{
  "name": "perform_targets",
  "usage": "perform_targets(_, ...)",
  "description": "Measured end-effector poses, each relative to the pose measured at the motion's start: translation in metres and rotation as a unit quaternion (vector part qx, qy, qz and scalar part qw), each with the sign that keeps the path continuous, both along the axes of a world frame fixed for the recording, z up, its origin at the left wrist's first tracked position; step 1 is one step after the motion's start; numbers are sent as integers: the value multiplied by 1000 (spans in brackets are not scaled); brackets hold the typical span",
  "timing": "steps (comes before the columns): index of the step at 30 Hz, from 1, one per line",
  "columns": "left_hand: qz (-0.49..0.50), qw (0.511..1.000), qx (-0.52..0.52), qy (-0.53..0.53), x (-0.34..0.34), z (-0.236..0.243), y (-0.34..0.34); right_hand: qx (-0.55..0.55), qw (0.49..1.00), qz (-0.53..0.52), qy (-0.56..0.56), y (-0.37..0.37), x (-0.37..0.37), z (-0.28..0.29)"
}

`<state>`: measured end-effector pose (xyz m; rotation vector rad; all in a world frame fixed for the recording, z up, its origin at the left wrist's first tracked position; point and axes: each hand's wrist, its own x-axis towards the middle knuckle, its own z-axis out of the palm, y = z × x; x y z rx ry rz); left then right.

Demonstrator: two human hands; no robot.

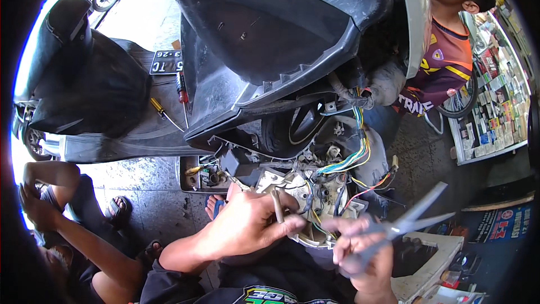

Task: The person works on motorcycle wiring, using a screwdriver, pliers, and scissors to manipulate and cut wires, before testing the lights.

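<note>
Head view: two hands at work around a pale housing [295, 192]. Your left hand [247, 222] lies on its 8 o'clock side, thumb and index finger pinching a tan rod-like piece [277, 207] whose kind is unclear. Your right hand [365, 256], at 5 o'clock, has its fingers curled about the handles of a pair of scissors [416, 217]; the blades stand apart and point toward 2 o'clock, away from the housing. Blur hides whether its foremost finger touches a wire. At 1 o'clock a multicoloured wire bundle [361, 135] runs down to the housing; at 2 o'clock a pale connector [395, 162] ends a loose lead. For sound work, hold the pinched piece steady and single out one wire before you bring the blades near. Close the scissors whenever your fingertips alone are busy; a stray nick in the bundle could spoil several conductors.
</note>
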<state>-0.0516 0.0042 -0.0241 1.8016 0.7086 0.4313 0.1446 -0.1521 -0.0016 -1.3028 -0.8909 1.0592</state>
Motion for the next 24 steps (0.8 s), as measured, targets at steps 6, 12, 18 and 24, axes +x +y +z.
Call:
perform_targets(6,60,993,95,-29,3,-4,-1,-126,986,108,26,46,16,10)
perform_targets(12,400,913,8,-85,-58,-50,-19,-74,972,114,190,40,35,6)
perform_targets(18,602,775,76,180,-196,-292,-15,-41,963,101,247,11,60,-4)
perform_targets(24,646,656,43,387,-235,-388,-55,103,987,-43,120,-7,106,8)
